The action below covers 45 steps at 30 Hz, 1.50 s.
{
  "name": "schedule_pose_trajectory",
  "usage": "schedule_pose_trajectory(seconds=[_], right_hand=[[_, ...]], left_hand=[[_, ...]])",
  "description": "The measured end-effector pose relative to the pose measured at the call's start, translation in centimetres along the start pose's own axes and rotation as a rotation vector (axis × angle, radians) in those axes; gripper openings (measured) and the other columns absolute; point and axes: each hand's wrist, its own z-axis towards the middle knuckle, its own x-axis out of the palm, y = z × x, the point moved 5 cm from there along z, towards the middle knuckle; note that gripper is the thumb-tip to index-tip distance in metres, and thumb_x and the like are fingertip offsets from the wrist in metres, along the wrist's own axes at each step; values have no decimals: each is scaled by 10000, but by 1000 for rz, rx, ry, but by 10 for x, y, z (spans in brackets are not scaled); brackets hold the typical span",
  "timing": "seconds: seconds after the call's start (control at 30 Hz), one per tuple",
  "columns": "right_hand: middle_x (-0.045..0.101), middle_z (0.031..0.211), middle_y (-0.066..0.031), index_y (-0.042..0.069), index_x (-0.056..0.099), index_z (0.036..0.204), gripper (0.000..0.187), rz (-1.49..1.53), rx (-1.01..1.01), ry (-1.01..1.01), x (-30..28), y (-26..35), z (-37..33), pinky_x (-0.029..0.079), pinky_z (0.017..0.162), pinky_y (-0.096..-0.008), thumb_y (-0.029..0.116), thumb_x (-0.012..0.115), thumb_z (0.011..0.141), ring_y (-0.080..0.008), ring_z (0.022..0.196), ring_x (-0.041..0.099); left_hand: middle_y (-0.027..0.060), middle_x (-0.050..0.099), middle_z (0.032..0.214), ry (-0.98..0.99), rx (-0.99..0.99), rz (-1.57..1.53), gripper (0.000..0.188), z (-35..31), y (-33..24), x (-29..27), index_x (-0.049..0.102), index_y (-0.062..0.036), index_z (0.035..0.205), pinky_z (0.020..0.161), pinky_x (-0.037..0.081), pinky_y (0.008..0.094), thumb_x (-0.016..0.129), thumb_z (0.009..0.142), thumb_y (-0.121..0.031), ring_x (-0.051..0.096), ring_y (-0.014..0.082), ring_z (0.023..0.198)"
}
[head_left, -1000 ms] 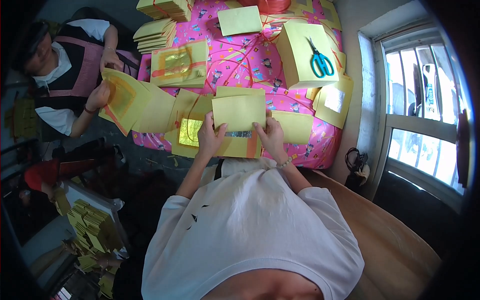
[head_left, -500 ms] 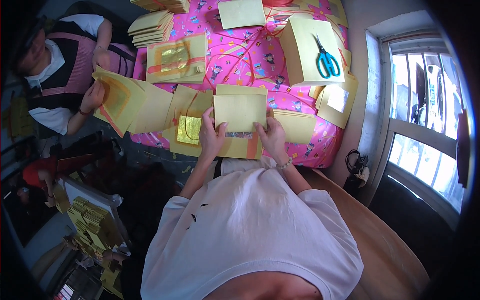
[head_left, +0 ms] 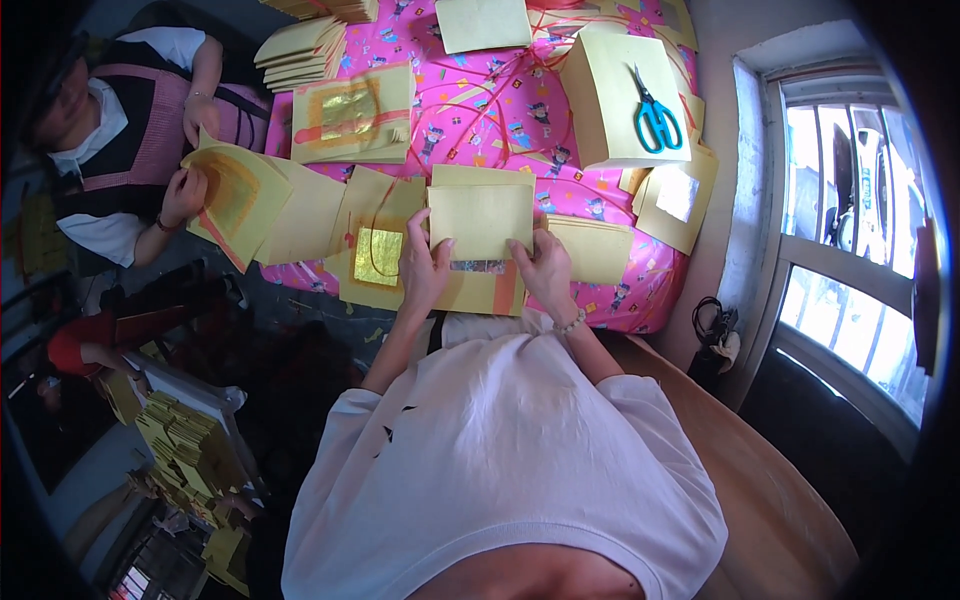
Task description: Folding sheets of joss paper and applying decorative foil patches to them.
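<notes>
A folded yellow paper packet (head_left: 482,222) lies in front of me at the near table edge. My left hand (head_left: 425,265) grips its lower left side, thumb on top and fingers curled around the edge. At the lower right side, my right hand (head_left: 544,268) holds it the same way. Beneath the packet is a yellow sheet (head_left: 465,298) with an orange-red band and a strip of silver foil showing. To the left, a sheet with a gold foil square (head_left: 378,257) lies near my left hand. Folded yellow papers (head_left: 590,248) lie beside my right hand.
Teal-handled scissors (head_left: 657,125) rest on a tall yellow paper stack (head_left: 605,100) at the right. More paper stacks (head_left: 352,115) and red strips lie on the pink patterned tablecloth (head_left: 450,120). At left, a co-worker's hands (head_left: 185,190) hold yellow sheets.
My hands and the packet stay nearly in place. The co-worker's lower hand has shifted slightly left, with the sheet bending. At lower left, another person's arm has moved a little.
</notes>
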Motion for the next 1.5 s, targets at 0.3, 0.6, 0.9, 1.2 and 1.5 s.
schedule_pose_trajectory(seconds=[0.3,0.6,0.9,1.2,1.5], right_hand=[[551,683,-176,6,513,728,341,-7,-17,-4,-1,2,1,452,614,-457,277,702,811,-352,674,565],[547,671,-176,7,514,725,349,-41,-3,25,-2,4,2,444,606,-462,289,697,816,-348,655,560],[561,693,-179,5,524,732,339,-60,-29,-6,0,4,2,459,624,-457,284,700,810,-351,683,574],[594,750,-193,-8,569,770,305,-72,-23,-11,2,4,2,483,655,-460,265,703,792,-365,723,602],[607,776,-204,-16,568,765,297,-71,-81,-58,1,6,1,488,666,-469,250,699,781,-380,742,603]], left_hand=[[65,460,704,-48,74,73,553,3,-11,-6,381,-148,1363,492,448,372,629,870,-110,568,215,523],[152,591,808,85,-124,-82,431,3,1,2,511,-146,1245,677,444,470,657,840,-125,597,357,774],[24,538,686,-11,-68,-18,416,5,-3,2,549,-154,1239,487,490,306,665,848,-73,593,139,548],[82,550,767,-94,-43,82,423,4,-12,0,581,-154,1192,696,500,386,709,793,-93,618,239,748],[120,516,992,70,161,420,220,4,-26,19,585,-139,1014,777,427,416,676,815,-156,544,313,948]])
